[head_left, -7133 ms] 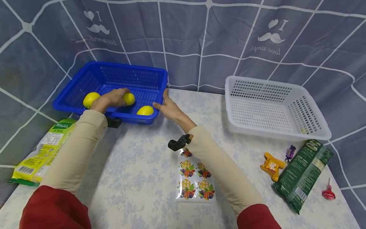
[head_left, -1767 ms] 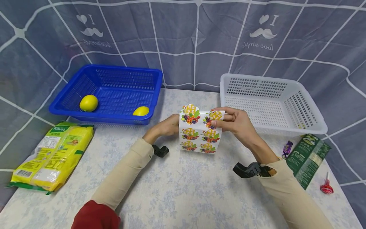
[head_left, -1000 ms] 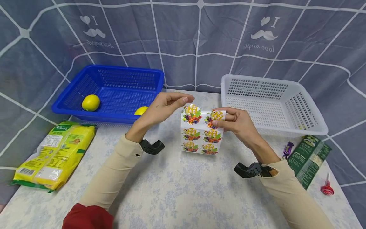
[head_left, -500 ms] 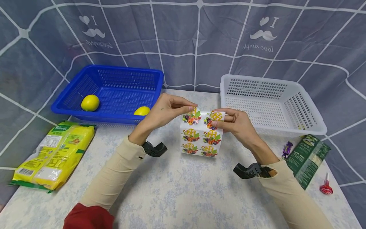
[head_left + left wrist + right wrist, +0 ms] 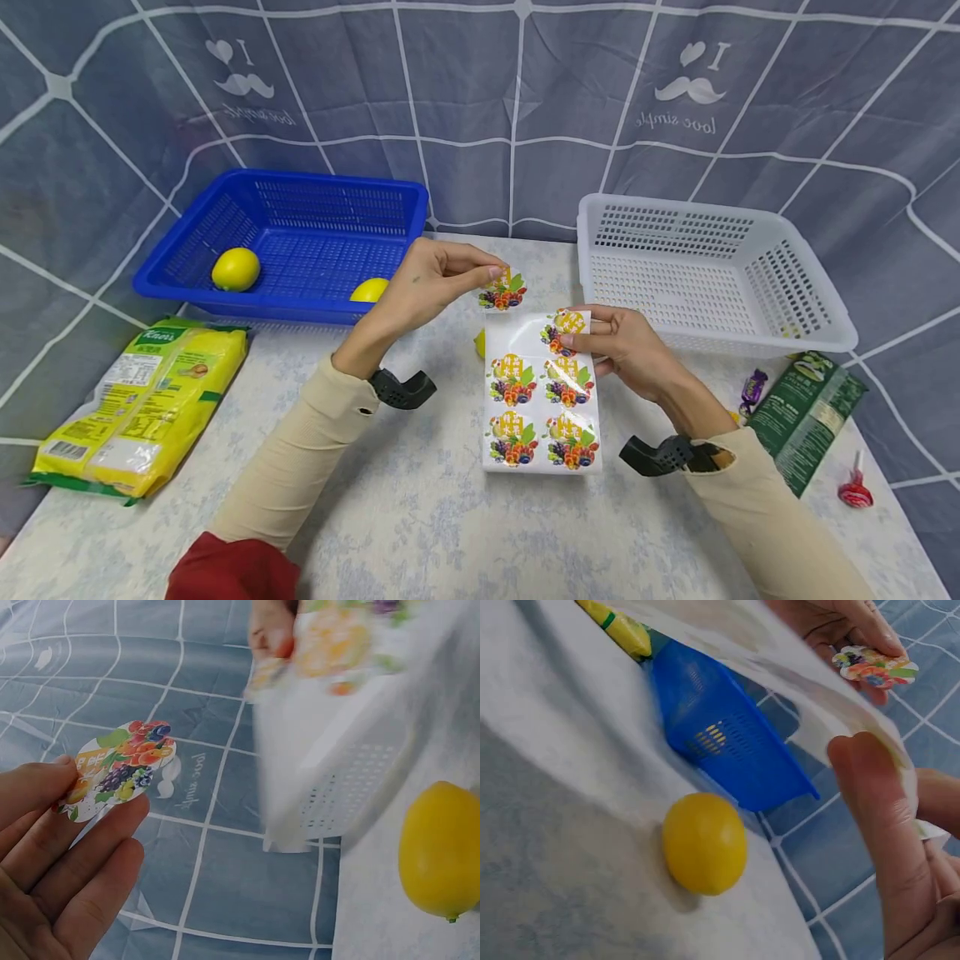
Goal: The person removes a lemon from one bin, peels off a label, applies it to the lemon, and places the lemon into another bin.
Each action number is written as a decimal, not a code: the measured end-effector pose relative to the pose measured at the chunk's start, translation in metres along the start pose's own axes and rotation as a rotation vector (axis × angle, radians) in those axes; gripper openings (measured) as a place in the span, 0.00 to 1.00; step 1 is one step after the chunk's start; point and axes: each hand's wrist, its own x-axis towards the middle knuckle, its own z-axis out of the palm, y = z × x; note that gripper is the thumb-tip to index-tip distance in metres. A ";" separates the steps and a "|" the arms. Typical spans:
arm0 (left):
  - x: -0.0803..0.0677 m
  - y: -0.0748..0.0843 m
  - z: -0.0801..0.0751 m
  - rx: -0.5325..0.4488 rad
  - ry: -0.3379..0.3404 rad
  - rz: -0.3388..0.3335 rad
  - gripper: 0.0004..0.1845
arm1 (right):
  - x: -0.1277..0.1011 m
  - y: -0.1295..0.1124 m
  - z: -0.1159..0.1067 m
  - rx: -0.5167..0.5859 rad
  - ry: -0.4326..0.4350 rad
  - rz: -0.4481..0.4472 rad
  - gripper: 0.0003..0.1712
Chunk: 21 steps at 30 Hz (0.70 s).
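My left hand (image 5: pixel 423 287) pinches a peeled fruit-print sticker (image 5: pixel 506 294) between thumb and fingertips, just above the sticker sheet. In the left wrist view the whole sticker (image 5: pixel 124 769) hangs free in the air. Held at its upper right corner by my right hand (image 5: pixel 630 354), the white sticker sheet (image 5: pixel 525 337) has a bare patch at its top left and several stickers below and beside it. Behind the sheet a yellow lemon (image 5: pixel 480 343) lies on the table, mostly hidden from the head view. The right wrist view shows that lemon (image 5: pixel 705 844) in full.
At the back left, a blue basket (image 5: pixel 300 310) contains two lemons (image 5: pixel 236 269). A white basket (image 5: pixel 720 340) stands back right. A yellow Knorr packet (image 5: pixel 142 408) lies at left; a green packet (image 5: pixel 806 421), purple-wrapped candy (image 5: pixel 752 390) and red lollipop (image 5: pixel 855 493) lie at right.
The top-left sticker has come off the sheet and is now in my left hand. My right hand has moved the sheet slightly down, away from the sticker, uncovering part of the lemon.
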 end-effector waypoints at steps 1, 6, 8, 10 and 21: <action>0.000 0.000 0.000 0.004 0.000 -0.004 0.09 | 0.000 0.003 0.000 0.002 -0.018 0.013 0.32; -0.001 -0.001 -0.001 0.022 0.005 -0.023 0.09 | 0.000 0.024 0.001 -0.014 -0.103 0.079 0.34; -0.001 -0.002 -0.001 0.023 0.004 -0.028 0.09 | 0.001 0.035 0.005 -0.024 -0.136 0.105 0.35; -0.001 -0.002 -0.001 0.020 0.001 -0.030 0.10 | 0.002 0.046 0.010 -0.027 -0.166 0.123 0.35; -0.001 -0.004 -0.002 0.030 -0.001 -0.030 0.10 | 0.011 0.060 0.041 -0.727 0.058 -0.087 0.32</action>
